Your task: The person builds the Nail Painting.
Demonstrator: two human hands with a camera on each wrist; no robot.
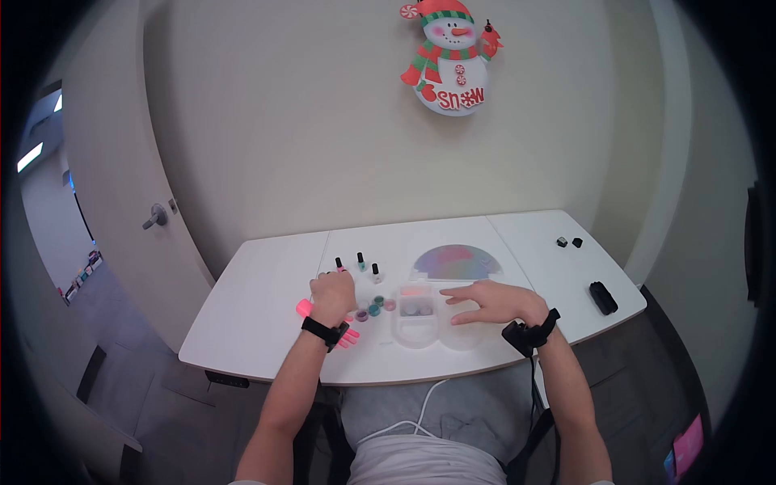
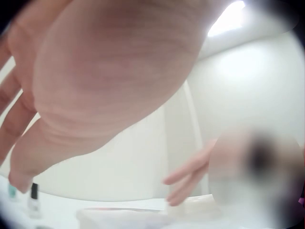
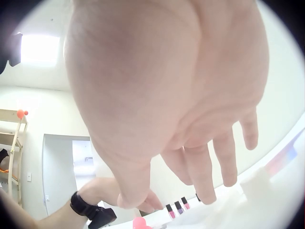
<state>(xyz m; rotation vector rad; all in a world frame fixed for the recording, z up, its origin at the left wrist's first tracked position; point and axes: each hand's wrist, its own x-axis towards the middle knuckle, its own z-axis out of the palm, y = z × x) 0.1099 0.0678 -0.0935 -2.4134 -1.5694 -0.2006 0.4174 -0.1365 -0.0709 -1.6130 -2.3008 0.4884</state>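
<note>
My left hand (image 1: pixel 333 295) hovers over the left middle of the white table, its fingers loosely bent and nothing visible in them. Beneath that wrist lies a bright pink thing with finger-like prongs (image 1: pixel 348 336). Just beyond the hand stand small black-capped nail polish bottles (image 1: pixel 376 274); one clear bottle (image 2: pixel 34 202) shows below the thumb in the left wrist view. Several small jars of coloured powder (image 1: pixel 374 309) sit to its right. With fingers spread and nearly straight, my right hand (image 1: pixel 493 301) is held over the right part of a clear plastic case (image 1: pixel 416 333).
A half-round, rainbow-sheened sheet (image 1: pixel 457 262) lies behind the case. Toward the table's right side are a black case (image 1: pixel 603 297) and two small dark pieces, one of them a cube (image 1: pixel 562 242). The table's front edge (image 1: pixel 267 373) runs close to the person's lap.
</note>
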